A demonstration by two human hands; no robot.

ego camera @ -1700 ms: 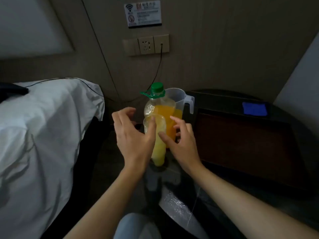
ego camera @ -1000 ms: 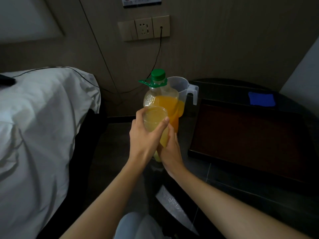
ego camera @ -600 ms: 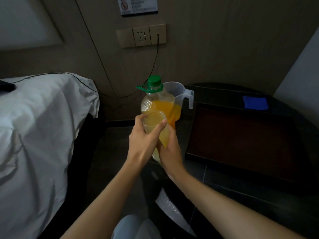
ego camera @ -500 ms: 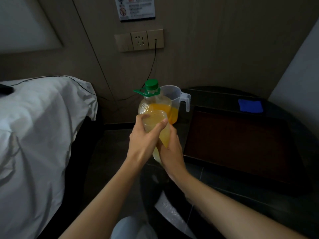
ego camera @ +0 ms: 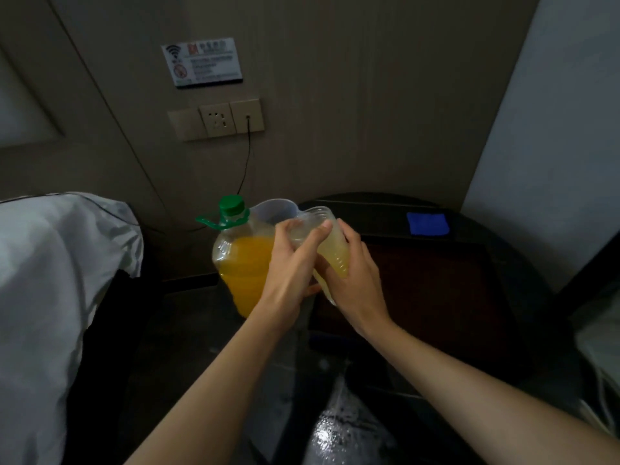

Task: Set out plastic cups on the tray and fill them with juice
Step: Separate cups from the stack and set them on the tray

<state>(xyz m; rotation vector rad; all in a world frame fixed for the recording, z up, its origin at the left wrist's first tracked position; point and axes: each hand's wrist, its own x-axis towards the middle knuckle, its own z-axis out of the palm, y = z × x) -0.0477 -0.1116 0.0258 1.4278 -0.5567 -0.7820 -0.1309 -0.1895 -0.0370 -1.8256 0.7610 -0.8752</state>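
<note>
1. Left hand (ego camera: 288, 273): fingers and thumb curled round the rim end of the plastic cups (ego camera: 332, 250).
2. Right hand (ego camera: 355, 280): wrapped round the lower part of the same cups.
3. Plastic cups: a nested stack, tilted, held off the surface (ego camera: 496, 229) above the left edge of the tray (ego camera: 436, 290).
4. Juice bottle (ego camera: 241, 263): green-capped, upright, left of the tray, with a clear jug (ego camera: 271, 209) just behind.
5. Blue cloth (ego camera: 427, 223): lying beyond the tray.
</note>
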